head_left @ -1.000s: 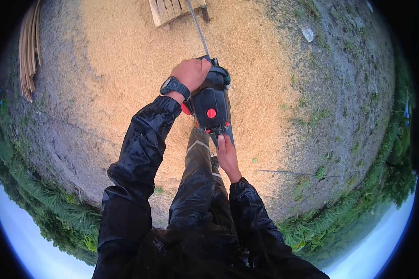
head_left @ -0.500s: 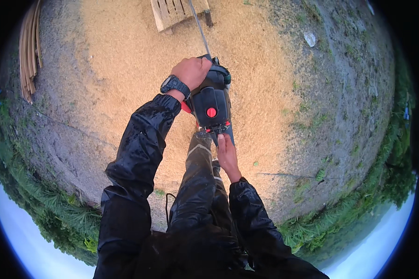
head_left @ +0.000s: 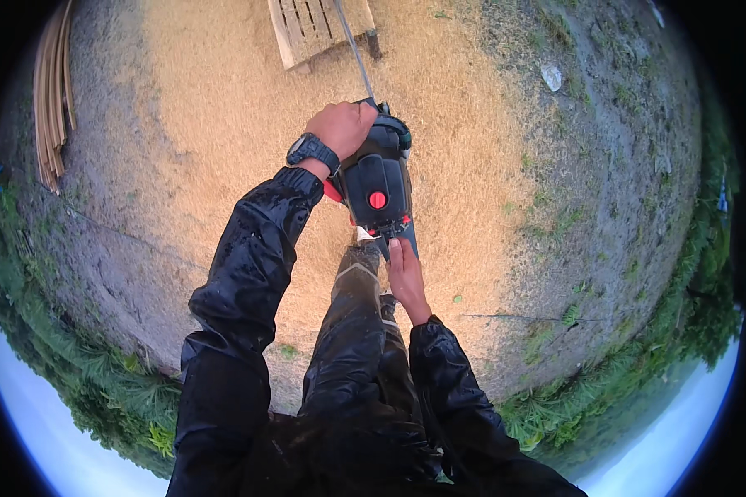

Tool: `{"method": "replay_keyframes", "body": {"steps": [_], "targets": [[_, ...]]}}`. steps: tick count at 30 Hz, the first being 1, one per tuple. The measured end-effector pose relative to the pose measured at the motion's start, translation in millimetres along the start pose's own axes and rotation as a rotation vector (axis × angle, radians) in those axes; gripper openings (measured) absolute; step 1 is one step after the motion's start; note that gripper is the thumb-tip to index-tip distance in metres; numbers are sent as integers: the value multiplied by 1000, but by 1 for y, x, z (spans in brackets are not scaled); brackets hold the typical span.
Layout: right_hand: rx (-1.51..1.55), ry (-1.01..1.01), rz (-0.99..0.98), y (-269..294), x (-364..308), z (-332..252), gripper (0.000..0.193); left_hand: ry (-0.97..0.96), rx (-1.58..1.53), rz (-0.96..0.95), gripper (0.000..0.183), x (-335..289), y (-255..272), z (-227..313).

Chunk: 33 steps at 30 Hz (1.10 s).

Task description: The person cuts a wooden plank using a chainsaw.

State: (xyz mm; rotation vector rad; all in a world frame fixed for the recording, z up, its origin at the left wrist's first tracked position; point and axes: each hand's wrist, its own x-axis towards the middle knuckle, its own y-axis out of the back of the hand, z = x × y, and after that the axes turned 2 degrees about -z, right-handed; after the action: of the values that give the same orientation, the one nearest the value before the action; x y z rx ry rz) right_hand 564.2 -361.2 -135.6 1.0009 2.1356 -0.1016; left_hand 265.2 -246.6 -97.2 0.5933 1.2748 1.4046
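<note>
On the near side of the slatted bench (head_left: 317, 37) hangs a chainsaw (head_left: 377, 174), likely heavy and rigid; I see the left hand (head_left: 340, 130) clamped on its front handle (head_left: 395, 126), the right hand (head_left: 406, 273) on its rear grip (head_left: 412, 241), both sensible holds.

Reaches ahead with the left hand (head_left: 340, 128) curled in a grip, back upward; holds the right hand (head_left: 407, 277) closed behind it, thumb (head_left: 394, 251) forward; bends the left arm (head_left: 253, 236) outward behind its hand.
</note>
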Motion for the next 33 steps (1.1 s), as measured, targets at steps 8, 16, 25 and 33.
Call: {"method": "replay_keyframes", "body": {"steps": [8,16,25,33], "targets": [[-3,2,-6,4,19,-28,48,7,-42,12,41,21,27,-3],[-7,22,9,7,31,-33,49,-26,10,3,33,33,29,-5],[18,40,-6,5,56,-60,50,-19,-113,92,36,60,46,-23],[-1,20,-6,1,65,-78,51,-90,-25,104,31,77,49,-38]]}}
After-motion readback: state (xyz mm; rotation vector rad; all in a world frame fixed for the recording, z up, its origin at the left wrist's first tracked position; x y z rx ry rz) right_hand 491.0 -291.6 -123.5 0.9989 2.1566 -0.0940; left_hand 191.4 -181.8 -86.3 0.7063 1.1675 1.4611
